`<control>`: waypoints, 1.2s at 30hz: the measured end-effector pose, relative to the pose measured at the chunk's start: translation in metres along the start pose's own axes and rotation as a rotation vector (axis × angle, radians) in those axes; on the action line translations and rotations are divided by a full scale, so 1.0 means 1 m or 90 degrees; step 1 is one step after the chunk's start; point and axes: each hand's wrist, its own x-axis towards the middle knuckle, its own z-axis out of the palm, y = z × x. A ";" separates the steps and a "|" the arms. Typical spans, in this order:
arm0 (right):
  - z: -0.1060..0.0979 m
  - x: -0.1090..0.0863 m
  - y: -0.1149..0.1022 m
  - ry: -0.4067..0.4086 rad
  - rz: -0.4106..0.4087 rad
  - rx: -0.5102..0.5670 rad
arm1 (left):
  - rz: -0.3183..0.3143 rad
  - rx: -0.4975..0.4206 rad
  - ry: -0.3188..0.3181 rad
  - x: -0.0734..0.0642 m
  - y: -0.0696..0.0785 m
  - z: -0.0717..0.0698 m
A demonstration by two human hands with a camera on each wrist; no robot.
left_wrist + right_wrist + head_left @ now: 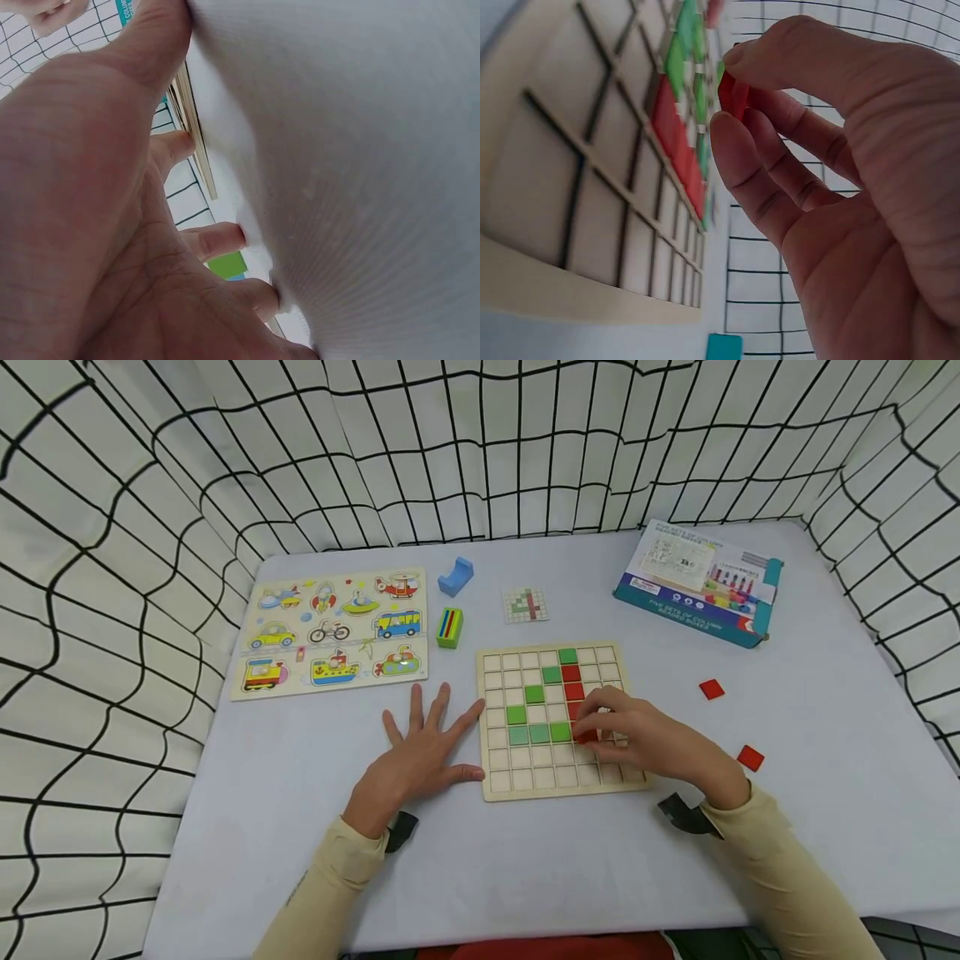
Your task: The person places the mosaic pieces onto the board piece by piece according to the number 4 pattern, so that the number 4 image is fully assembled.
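A wooden grid board (495, 789) lies flat on the white table, with several green tiles (534, 694) in a diagonal and a row, and red tiles (572, 673) in a column. My right hand (652, 735) is over the board's right half and pinches a red tile (735, 94) between thumb and fingertips, close over the foot of the red column. Fingers spread, my left hand (420, 760) rests on the table, its thumb and index fingertip at the board's left edge. Part of the red column is hidden behind the right hand.
Two loose red tiles (712, 689) lie to the right. Behind the board are a small pattern card (527, 606), a green block with coloured stripes (450, 628) and a blue curved block (456, 577). A vehicle puzzle board (300, 685) lies left; a boxed set (697, 581) lies back right.
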 end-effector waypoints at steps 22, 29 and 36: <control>0.017 -0.001 -0.005 -0.079 0.034 -0.031 | 0.003 0.001 0.003 0.001 -0.001 0.001; 0.017 -0.001 -0.006 -0.072 0.037 -0.039 | 0.000 -0.002 -0.001 0.001 -0.002 0.002; 0.009 -0.004 -0.003 -0.045 0.049 -0.028 | 0.000 0.003 0.002 0.001 -0.002 0.002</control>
